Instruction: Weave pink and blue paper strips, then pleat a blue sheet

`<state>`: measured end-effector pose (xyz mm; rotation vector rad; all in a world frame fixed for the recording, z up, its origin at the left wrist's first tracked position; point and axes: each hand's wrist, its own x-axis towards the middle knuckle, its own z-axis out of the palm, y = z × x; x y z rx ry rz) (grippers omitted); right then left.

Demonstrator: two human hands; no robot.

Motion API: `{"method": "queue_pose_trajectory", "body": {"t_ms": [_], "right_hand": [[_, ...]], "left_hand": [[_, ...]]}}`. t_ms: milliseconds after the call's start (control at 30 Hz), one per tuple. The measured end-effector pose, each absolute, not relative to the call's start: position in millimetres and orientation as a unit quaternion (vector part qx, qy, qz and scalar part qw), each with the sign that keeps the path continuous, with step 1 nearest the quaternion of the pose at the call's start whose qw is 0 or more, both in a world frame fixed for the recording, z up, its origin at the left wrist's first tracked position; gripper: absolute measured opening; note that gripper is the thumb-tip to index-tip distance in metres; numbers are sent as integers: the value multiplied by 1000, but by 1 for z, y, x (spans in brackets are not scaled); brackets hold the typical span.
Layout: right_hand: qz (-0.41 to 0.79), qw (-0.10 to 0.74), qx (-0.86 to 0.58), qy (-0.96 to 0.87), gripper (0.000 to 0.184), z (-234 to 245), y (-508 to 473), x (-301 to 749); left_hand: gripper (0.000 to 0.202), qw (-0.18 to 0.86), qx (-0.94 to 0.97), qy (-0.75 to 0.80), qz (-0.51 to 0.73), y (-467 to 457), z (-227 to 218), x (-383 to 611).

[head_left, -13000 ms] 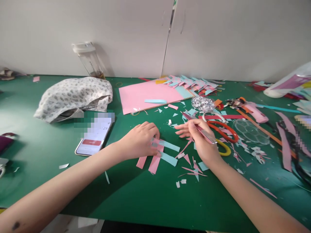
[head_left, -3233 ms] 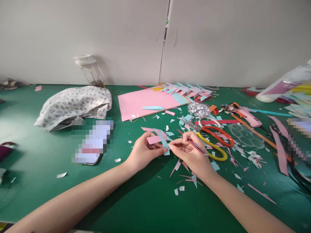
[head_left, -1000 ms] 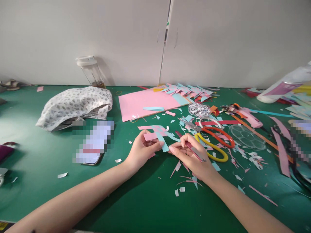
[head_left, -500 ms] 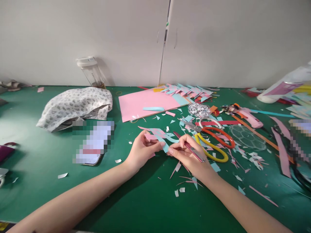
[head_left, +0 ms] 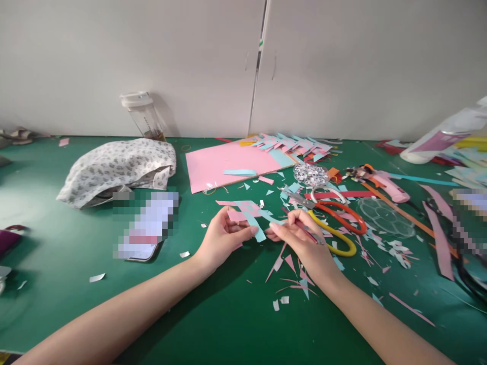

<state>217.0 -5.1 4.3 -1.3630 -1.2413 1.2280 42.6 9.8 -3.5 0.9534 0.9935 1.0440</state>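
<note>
My left hand [head_left: 220, 234] pinches a small weave of pink and light-blue paper strips [head_left: 248, 207] between thumb and fingers, above the green table. One blue strip end hangs down past the thumb; another points right toward my right hand [head_left: 304, 237]. That hand is closed around a slim dark-red pen-like tool [head_left: 309, 232] with a metal end, lying across the palm. Its thumb and fingertip are at the blue strip's end; whether they grip it I cannot tell. Scissors [head_left: 337, 218] with orange and yellow handles lie just beyond the right hand.
Paper scraps [head_left: 289, 263] litter the green table [head_left: 213, 314]. Behind the hands lies a pink sheet [head_left: 213, 162] with folded strips. A phone [head_left: 146, 228] and patterned cloth [head_left: 122, 165] are left; a pink glue gun [head_left: 391, 185], plastic palette [head_left: 384, 217] and bottle [head_left: 433, 134] are right.
My right hand has moved slightly right, away from the hanging blue strip end, which now hangs free. The dark-red tool has moved with it. My left hand has barely moved.
</note>
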Motion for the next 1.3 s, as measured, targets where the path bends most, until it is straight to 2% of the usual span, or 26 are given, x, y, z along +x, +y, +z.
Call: {"method": "queue_pose_trajectory", "body": {"t_ms": [100, 333, 500, 633, 833, 900, 1000, 1133, 1167, 1233, 1300], "right_hand": [[444, 453, -595, -494, 35, 4, -1, 221], [441, 499, -523, -532, 37, -1, 1, 223], [406, 516, -531, -535, 33, 2, 0, 224], [413, 523, -501, -552, 30, 3, 1, 230], [454, 540, -422, -569, 28, 3, 2, 237], [472, 522, -402, -586, 28, 5, 1, 237], [475, 451, -401, -641, 24, 8, 0, 236], [395, 381, -432, -716, 8, 9, 4, 241], [359, 365, -445, -734, 12, 8, 7, 245], [270, 311, -484, -773, 36, 7, 14, 254], [170, 238, -531, -795, 53, 6, 21, 265]], "left_hand": [[43, 648, 425, 426, 466, 9, -5, 43], [37, 610, 482, 438, 452, 2, -4, 42], [52, 662, 470, 317, 491, 5, 2, 34], [56, 729, 394, 306, 469, 17, 6, 23], [37, 751, 320, 326, 477, 22, 8, 22], [33, 756, 324, 306, 479, 20, 9, 24], [26, 760, 397, 308, 413, 16, 10, 25], [22, 721, 454, 376, 364, 18, 9, 26], [22, 714, 445, 389, 374, 19, 8, 26], [23, 711, 416, 402, 399, 22, 7, 25], [26, 716, 383, 405, 420, 24, 5, 23]]}}
